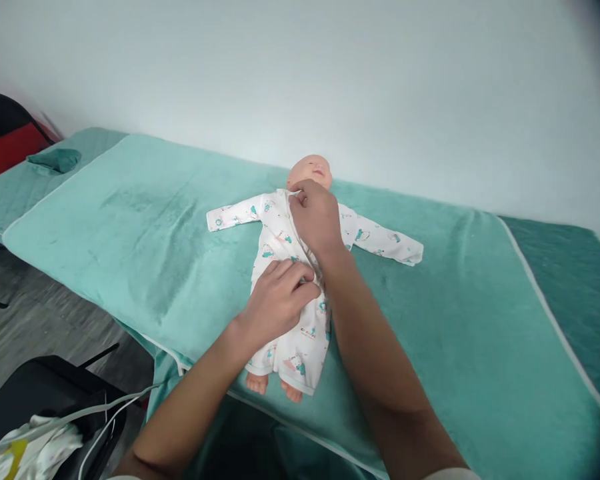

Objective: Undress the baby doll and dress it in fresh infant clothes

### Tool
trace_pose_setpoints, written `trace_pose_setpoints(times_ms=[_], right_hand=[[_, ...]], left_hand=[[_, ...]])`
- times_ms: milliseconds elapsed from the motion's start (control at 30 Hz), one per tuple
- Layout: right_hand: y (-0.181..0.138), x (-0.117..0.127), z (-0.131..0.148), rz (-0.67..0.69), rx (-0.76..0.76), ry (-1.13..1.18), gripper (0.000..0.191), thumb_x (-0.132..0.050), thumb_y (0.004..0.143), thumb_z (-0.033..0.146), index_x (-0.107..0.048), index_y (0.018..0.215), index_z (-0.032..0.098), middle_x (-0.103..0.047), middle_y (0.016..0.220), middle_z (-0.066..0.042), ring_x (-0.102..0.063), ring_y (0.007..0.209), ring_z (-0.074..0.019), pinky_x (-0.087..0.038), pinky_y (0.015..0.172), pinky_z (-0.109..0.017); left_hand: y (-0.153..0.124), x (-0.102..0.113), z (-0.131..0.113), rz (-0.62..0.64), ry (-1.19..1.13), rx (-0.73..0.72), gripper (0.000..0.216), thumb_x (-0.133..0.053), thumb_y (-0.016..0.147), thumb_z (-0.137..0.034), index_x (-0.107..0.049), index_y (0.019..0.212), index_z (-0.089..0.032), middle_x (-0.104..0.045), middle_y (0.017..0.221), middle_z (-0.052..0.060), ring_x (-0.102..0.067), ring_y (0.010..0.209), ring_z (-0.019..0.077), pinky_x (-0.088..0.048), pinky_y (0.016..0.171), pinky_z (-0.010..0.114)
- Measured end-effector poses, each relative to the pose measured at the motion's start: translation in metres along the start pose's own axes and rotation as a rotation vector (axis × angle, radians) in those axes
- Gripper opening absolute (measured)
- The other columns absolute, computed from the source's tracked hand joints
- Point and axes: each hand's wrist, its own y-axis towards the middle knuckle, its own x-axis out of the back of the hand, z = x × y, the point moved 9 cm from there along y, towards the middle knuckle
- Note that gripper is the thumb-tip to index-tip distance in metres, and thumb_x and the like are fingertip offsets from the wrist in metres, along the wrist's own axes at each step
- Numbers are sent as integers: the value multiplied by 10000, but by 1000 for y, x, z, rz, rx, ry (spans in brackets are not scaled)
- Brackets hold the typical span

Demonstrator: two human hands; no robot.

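Note:
A baby doll [311,168] lies on its back on a green padded bed, its head toward the wall and its bare feet toward me. It wears a white printed romper [300,340], with both sleeves stretched out sideways. At the neckline, my right hand [316,215] pinches the edge of the romper's front, just below the doll's chin. Lower down, my left hand [283,297] has its fingers closed on the romper's front edge around the waist. Both hands hide part of the chest and the front opening.
The green bed cover [130,200] has white piping and runs along a pale wall [300,80]. A black chair [55,387] at lower left carries crumpled printed cloth [55,443]. Grey cables [120,400] cross beside it. Another chair with red [13,148] stands far left.

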Motion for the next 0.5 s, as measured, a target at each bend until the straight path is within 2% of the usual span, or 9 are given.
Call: trace_pose_setpoints(times_ms=[67, 167, 267, 367, 500], right_hand=[[0, -1, -2, 35, -17, 13, 230, -533, 971, 298, -620, 1159, 198, -698, 970, -85, -646, 926, -267, -472, 806, -386], [-1, -10, 1, 118, -30, -87, 376, -655, 911, 421, -603, 1199, 184, -702, 1053, -134, -649, 912, -312, -480, 779, -416], [-1, -16, 4, 151, -23, -144, 331, -608, 902, 297, -600, 1212, 182, -701, 1088, -157, -649, 894, -320, -476, 764, -427], [2, -12, 0, 94, -13, -72, 336, -531, 876, 188, -615, 1201, 199, -709, 1018, -115, -640, 898, -296, -466, 773, -414], [6, -1, -12, 0, -21, 66, 342, -498, 822, 144, -641, 1126, 209, -675, 859, -60, -617, 860, -255, -456, 757, -384]], left_hand=[[4, 3, -2, -15, -17, 0, 294, -421, 917, 25, -601, 851, -198, -658, 944, 46, -487, 823, 172, -378, 729, 330], [9, 8, -6, -30, -24, -1, 291, -414, 933, 13, -593, 846, -199, -656, 955, 45, -488, 823, 169, -381, 732, 331], [13, 10, -8, -26, -1, 4, 302, -395, 956, -8, -596, 841, -202, -661, 973, 45, -494, 825, 165, -379, 735, 333], [14, 10, -12, -24, 13, -7, 300, -396, 960, -14, -595, 835, -200, -658, 963, 48, -490, 815, 166, -378, 731, 333], [13, 11, -13, -26, 18, -10, 289, -413, 945, 2, -575, 814, -198, -655, 956, 48, -486, 817, 168, -378, 730, 330]])
